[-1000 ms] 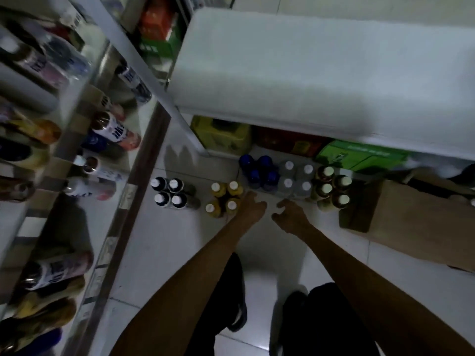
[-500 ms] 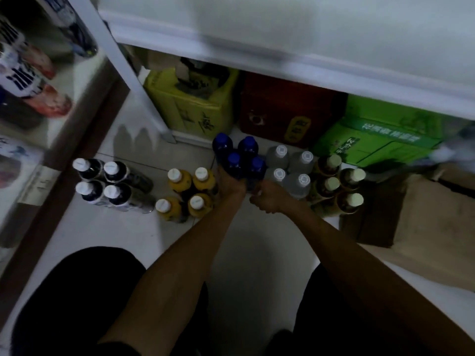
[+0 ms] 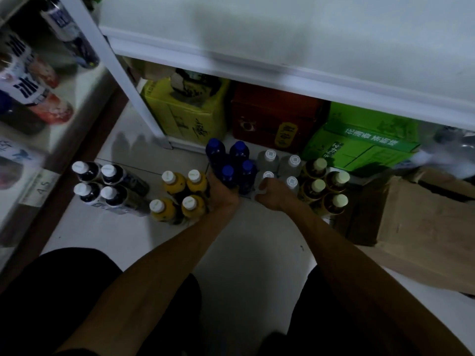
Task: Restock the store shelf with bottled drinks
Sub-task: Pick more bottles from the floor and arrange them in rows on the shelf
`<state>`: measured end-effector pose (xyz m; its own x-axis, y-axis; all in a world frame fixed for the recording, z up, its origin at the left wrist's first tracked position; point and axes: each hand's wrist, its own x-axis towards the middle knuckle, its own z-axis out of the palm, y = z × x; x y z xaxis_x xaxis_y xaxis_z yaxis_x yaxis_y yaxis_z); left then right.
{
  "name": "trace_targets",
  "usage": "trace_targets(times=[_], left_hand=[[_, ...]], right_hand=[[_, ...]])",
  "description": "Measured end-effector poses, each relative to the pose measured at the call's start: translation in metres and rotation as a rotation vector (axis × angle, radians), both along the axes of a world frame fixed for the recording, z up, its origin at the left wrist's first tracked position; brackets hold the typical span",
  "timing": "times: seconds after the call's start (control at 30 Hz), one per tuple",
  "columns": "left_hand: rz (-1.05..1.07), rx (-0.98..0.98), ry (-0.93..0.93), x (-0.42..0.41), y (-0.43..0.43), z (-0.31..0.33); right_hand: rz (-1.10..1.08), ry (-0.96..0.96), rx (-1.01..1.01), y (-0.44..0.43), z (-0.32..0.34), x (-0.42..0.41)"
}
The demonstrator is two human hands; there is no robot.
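Several groups of bottled drinks stand on the floor tiles: dark bottles with white caps [image 3: 99, 185], yellow juice bottles [image 3: 180, 195], blue bottles [image 3: 230, 163], clear bottles [image 3: 281, 167] and tea bottles with pale caps [image 3: 325, 186]. My left hand [image 3: 222, 195] grips the front left blue bottle [image 3: 227, 176] low on its body. My right hand [image 3: 273, 196] has its fingers curled round the base of the front right blue bottle [image 3: 248, 173], tight against a clear bottle. The store shelf [image 3: 38, 140] with lying bottles runs along the left.
A white shelf board [image 3: 282, 47] overhangs yellow [image 3: 187, 116], red [image 3: 275, 119] and green [image 3: 365, 142] cartons on the floor. An open brown cardboard box [image 3: 421, 227] sits at the right. My knees, in dark clothing, fill the bottom of the view.
I have crouched closer to the floor. Both hands went from hovering open over the bottles down to the blue group and closed around its front bottles.
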<state>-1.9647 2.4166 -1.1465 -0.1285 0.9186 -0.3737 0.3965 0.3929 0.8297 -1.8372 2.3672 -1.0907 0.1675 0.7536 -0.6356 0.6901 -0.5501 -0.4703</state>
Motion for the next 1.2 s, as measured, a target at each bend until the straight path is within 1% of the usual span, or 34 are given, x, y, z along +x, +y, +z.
trace_targets(times=[0.07,0.13,0.23,0.33,0.43,0.53,0.6,0.7,0.73,0.8,0.87,0.9,0.97,1.07,1.2], left_hand=[[-0.038,-0.024,0.048,-0.007,-0.010,0.016],[-0.095,-0.030,0.058,-0.021,-0.015,0.039],[-0.152,0.025,0.003,-0.052,-0.019,0.089],[-0.152,0.123,-0.101,-0.095,-0.023,0.155],[-0.153,0.172,-0.124,-0.132,-0.025,0.215],[-0.079,0.182,-0.199,-0.153,-0.028,0.258],[-0.026,0.204,-0.258,-0.164,-0.032,0.276],[0.005,0.256,-0.294,-0.184,-0.042,0.285],[0.012,0.267,-0.301,-0.190,-0.045,0.286],[0.027,0.271,-0.298,-0.200,-0.048,0.286],[0.052,0.277,-0.305,-0.206,-0.048,0.286],[0.061,0.283,-0.309,-0.208,-0.048,0.285],[0.073,0.287,-0.314,-0.209,-0.044,0.285],[0.080,0.255,-0.350,-0.206,-0.037,0.283],[0.081,0.240,-0.398,-0.203,-0.027,0.277]], right_hand=[[-0.076,0.042,0.009,0.007,0.003,-0.002],[-0.094,0.069,-0.009,0.015,0.004,-0.005],[-0.113,0.116,0.006,0.032,0.002,-0.014],[-0.120,0.144,0.119,0.051,-0.005,-0.033],[-0.116,0.217,0.203,0.064,-0.002,-0.052],[-0.117,0.221,0.268,0.089,-0.003,-0.071],[-0.117,0.176,0.287,0.109,-0.008,-0.084],[-0.047,-0.004,0.351,0.133,-0.017,-0.098],[0.015,-0.094,0.386,0.139,-0.023,-0.099],[0.172,-0.325,0.392,0.148,-0.028,-0.099],[0.262,-0.537,0.383,0.154,-0.040,-0.097],[0.273,-0.599,0.377,0.155,-0.043,-0.096],[0.291,-0.629,0.346,0.159,-0.045,-0.091],[0.393,-0.638,0.324,0.163,-0.045,-0.083],[0.383,-0.553,0.335,0.151,-0.030,-0.080]])
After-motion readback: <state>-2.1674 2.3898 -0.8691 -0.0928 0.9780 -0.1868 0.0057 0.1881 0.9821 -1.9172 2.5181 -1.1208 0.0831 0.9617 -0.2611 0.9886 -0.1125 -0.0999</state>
